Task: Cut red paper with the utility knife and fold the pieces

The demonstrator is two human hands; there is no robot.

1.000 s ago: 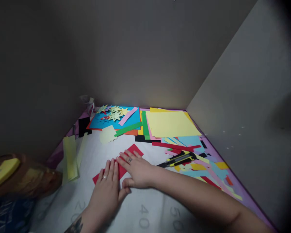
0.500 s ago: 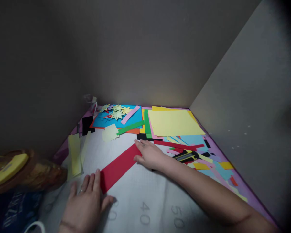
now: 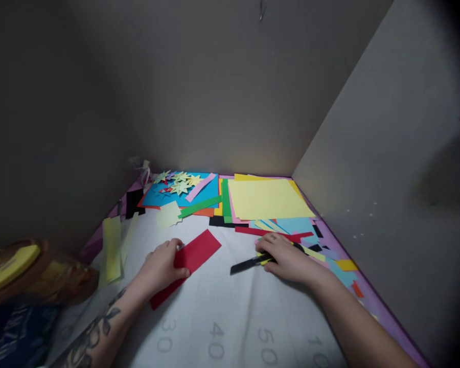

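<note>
A wide red paper strip lies slantwise on the white mat with printed numbers. Across its middle, my left hand grips it, thumb on the near edge and fingers at the far edge. My right hand is wrapped around a black and yellow utility knife, whose dark front end points left towards the strip. The knife's handle is mostly hidden by my fingers. Just beyond my right hand lies a narrow red strip.
Paper stars rest on blue sheets at the back. A stack of yellow sheets lies to their right, and coloured scraps cover the right side. Pale strips and a brown container are at left. Walls enclose the back and right.
My right hand has left the red strip's far end and taken hold of the utility knife, moving right. My left hand has shifted up to the strip's middle. The camera view has turned slightly.
</note>
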